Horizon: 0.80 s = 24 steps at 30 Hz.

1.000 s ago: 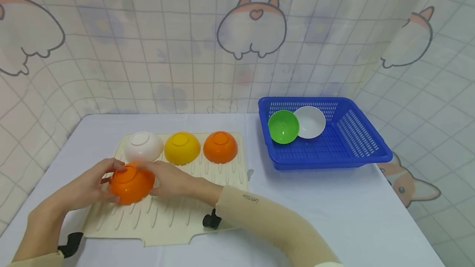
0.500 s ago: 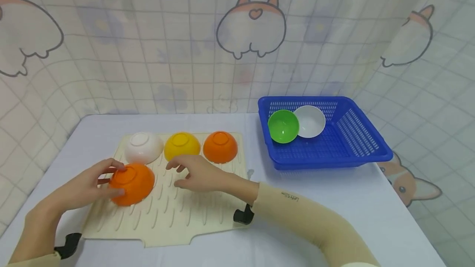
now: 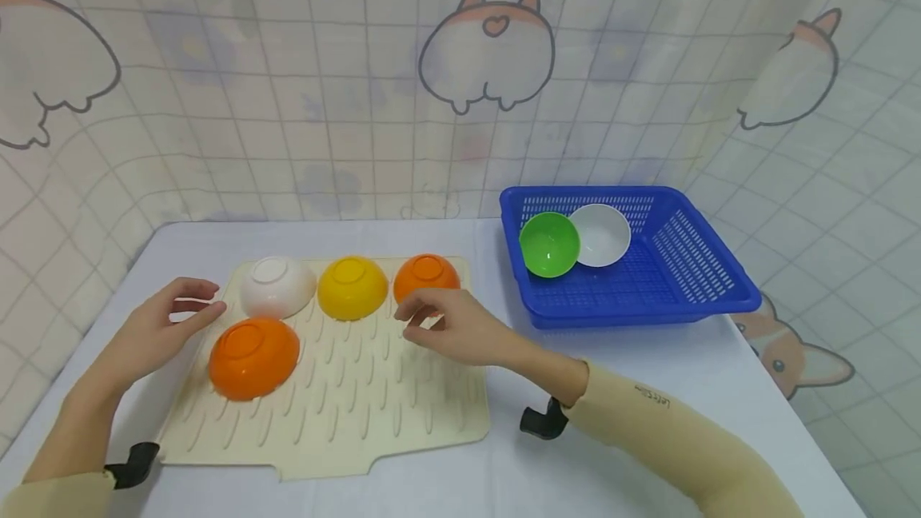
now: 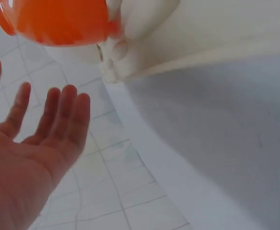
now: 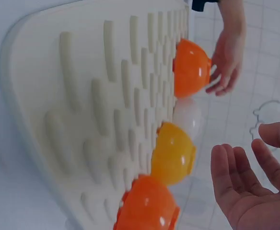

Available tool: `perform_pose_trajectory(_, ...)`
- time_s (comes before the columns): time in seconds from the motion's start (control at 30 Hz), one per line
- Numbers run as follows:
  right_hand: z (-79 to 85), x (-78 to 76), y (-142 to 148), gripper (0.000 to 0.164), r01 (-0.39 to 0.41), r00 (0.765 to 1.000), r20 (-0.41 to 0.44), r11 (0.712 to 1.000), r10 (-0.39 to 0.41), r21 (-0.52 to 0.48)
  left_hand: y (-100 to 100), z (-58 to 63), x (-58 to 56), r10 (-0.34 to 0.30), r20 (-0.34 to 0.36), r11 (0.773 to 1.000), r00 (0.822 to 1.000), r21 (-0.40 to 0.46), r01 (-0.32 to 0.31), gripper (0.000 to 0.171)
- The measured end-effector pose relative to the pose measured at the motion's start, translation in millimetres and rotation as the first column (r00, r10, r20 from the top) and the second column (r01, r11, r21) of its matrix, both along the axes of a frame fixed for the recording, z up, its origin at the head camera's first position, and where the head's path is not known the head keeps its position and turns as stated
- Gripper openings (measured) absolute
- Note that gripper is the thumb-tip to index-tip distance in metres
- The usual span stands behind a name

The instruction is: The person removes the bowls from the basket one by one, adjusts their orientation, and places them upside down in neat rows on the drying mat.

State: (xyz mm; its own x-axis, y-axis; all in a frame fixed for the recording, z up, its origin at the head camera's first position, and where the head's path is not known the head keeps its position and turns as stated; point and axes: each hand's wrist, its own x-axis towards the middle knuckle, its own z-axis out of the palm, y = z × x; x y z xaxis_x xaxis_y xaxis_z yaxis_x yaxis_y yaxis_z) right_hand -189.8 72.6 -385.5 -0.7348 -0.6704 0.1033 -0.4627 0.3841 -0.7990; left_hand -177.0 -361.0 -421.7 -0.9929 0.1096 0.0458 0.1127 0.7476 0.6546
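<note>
My left hand hovers just left of an upside-down orange bowl, fingers apart from it and holding nothing. That bowl rests at the front left of a cream ridged drying mat. Behind it, in a row, sit an upturned white bowl, a yellow bowl and a second orange bowl. Over the mat's right side is my right hand, its loosely bent fingers holding nothing and covering part of the second orange bowl in the head view. The right wrist view shows the palm bare.
On the right of the white-covered table stands a blue plastic basket. Inside it, a green bowl and a white bowl lie on its left side, open side up. A patterned curtain hangs behind.
Both hands have let go of the front orange bowl, which now stands on the mat. The right hand has moved rightward across the mat; the left has drawn back a little to the left.
</note>
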Motion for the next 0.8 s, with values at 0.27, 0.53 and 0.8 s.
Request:
perform_pose_trajectory(0.27, 14.8, -21.4, 50, 0.021, 0.186, 0.965, 0.209, 0.974, -0.156, -0.132, -15, -1.2, -9.2, 0.049, 0.188, 0.998, 0.981, -0.043, -0.042, 0.073)
perform_pose_trajectory(0.53, 37.3, -45.9, 103, 0.035, 0.399, 0.891, 0.318, 0.894, -0.326, -0.203, -23, -4.1, -15.2, 0.072, 0.317, 0.995, 0.946, -0.091, -0.046, 0.087)
perform_pose_trajectory(0.8, 54.2, -67.3, 149, 0.049, 0.486, 0.845, 0.295, 0.871, -0.447, -0.071, -31, -8.3, -19.9, 0.042, 0.38, 0.999, 0.924, -0.037, -0.03, 0.083)
